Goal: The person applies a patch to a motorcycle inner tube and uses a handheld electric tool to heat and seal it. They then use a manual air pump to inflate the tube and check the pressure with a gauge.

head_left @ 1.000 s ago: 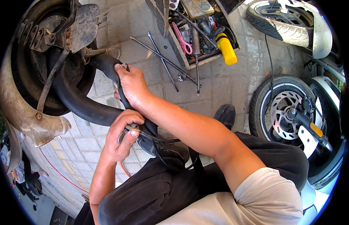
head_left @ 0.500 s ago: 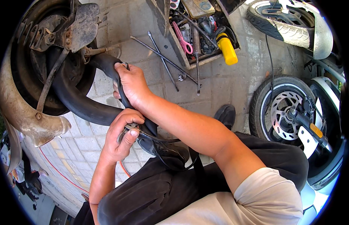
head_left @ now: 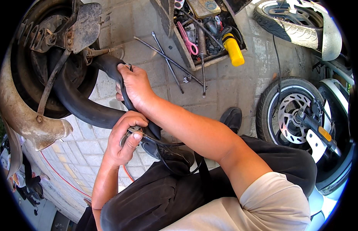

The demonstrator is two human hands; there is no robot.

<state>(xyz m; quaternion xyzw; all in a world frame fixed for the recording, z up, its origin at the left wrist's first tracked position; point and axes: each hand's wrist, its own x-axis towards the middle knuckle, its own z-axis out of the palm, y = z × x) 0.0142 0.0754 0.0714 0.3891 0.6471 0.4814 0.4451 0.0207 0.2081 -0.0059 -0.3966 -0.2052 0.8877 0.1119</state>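
Black rubber inner tube [head_left: 90, 111] loops out from the wheel [head_left: 23, 86], not yet seated; lower run looks rounded, partly filled I'd judge. Right hand [head_left: 137, 87] pinches a flattened stretch; left hand [head_left: 116, 144] grips a metal hose fitting [head_left: 125, 138]. Valve hidden from here.

The tube [head_left: 90, 113] I grip looks like smooth rubber, satin rather than glossy. The mudguard [head_left: 32, 117] has a rough, mottled finish. I see worn, matt wood on the toolbox [head_left: 162, 16], glossy plastic on the yellow object [head_left: 234, 53], smooth metal on the brake disc [head_left: 283, 118] and matt cloth in my trousers [head_left: 144, 200].
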